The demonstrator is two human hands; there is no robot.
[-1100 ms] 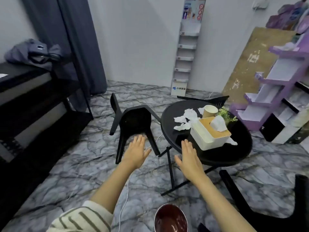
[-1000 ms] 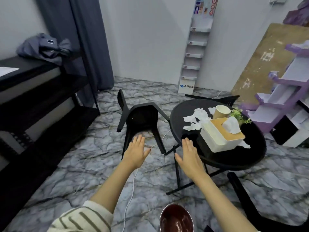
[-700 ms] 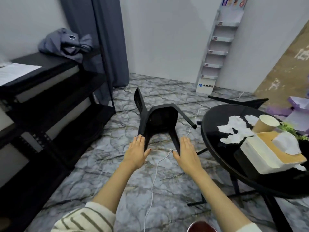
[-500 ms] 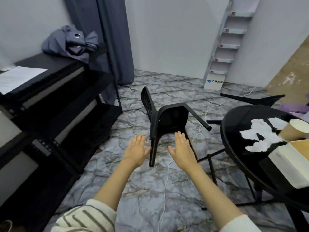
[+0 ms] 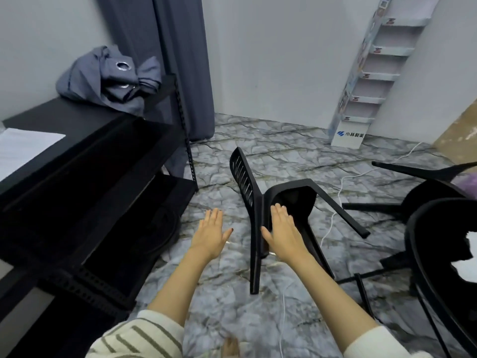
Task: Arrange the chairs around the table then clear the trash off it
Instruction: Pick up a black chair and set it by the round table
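Observation:
A black plastic chair [image 5: 294, 197] lies tipped over on the marble floor, legs pointing toward me and to the right, slatted back on the left. My left hand [image 5: 210, 235] is open, fingers spread, held out just left of the chair and apart from it. My right hand [image 5: 280, 232] is open in front of the seat's underside; whether it touches the seat I cannot tell. The round black table [image 5: 423, 233] stands at the right edge, with a bit of white crumpled paper [image 5: 471, 241] on it. A second fallen chair [image 5: 428, 171] lies behind the table.
A black metal shelf unit [image 5: 85, 192] fills the left side, with a bundled grey curtain [image 5: 111, 78] and a white sheet [image 5: 23, 148] on top. A white cable [image 5: 333, 220] runs across the floor beside the chair. A white display rack [image 5: 371, 73] leans on the far wall.
The view has swung left and moved nearer the fallen chair; most of the table has slid out of frame at the right. Both open hands have come closer to the chair.

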